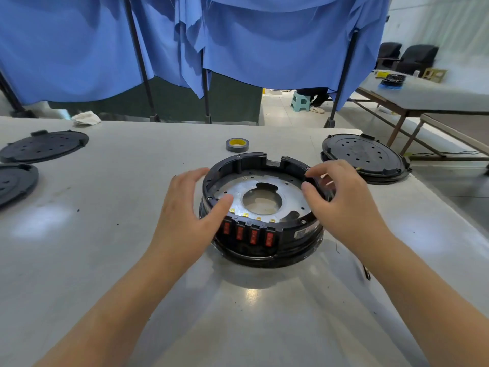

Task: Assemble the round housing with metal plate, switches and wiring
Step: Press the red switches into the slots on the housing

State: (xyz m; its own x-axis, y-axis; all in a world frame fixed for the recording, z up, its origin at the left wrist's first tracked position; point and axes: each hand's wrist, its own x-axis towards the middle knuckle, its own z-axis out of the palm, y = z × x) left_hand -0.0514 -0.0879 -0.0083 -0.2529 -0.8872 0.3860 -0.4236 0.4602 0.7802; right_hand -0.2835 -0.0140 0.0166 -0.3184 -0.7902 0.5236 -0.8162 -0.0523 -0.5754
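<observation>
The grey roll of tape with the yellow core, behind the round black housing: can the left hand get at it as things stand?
Probably yes. The grey roll of tape with the yellow core lies alone on the bare grey table. The left hand holds nothing; its path passes left of the round black housing.

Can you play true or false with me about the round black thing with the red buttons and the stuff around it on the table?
1. The round housing has four red switches on the side facing the person. True.
2. A metal plate with a big hole in the middle lies inside the housing. True.
3. The roll of tape sits inside the housing. False: it lies on the table behind the housing.
4. The left hand is holding the tape. False: it rests at the housing's left rim, thumb on the plate.
5. The right hand is at the housing's right rim. True.
6. A red lid lies at the right. False: the lid is black.
</observation>
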